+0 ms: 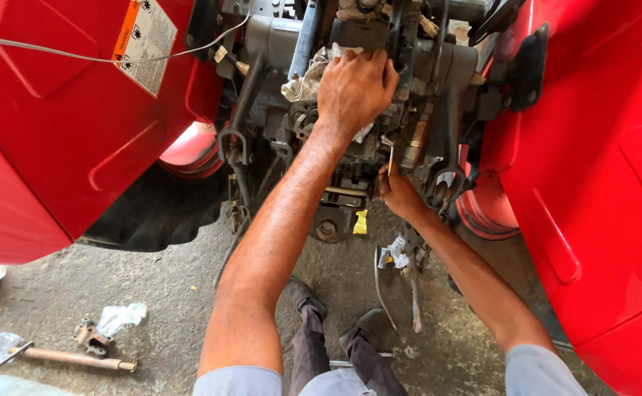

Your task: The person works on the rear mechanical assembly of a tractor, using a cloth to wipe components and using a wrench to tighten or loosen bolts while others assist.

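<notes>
Up at 12 o'clock, the left hand (pixel 354 88) presses flat on a dirty white rag (pixel 308 77) over the grey tractor housing (pixel 277 44) — likely bracing. Right hand (pixel 398 192), near center, is closed around a thin metal tool (pixel 390 160) poking up into the linkage. Hands are apart. Red fenders (pixel 64 110) crowd both sides — tight access. On the floor (pixel 174 293) at 8 o'clock: a rusty rod (pixel 75 358), small bracket (pixel 90 336), plastic bag (pixel 121 317).
</notes>
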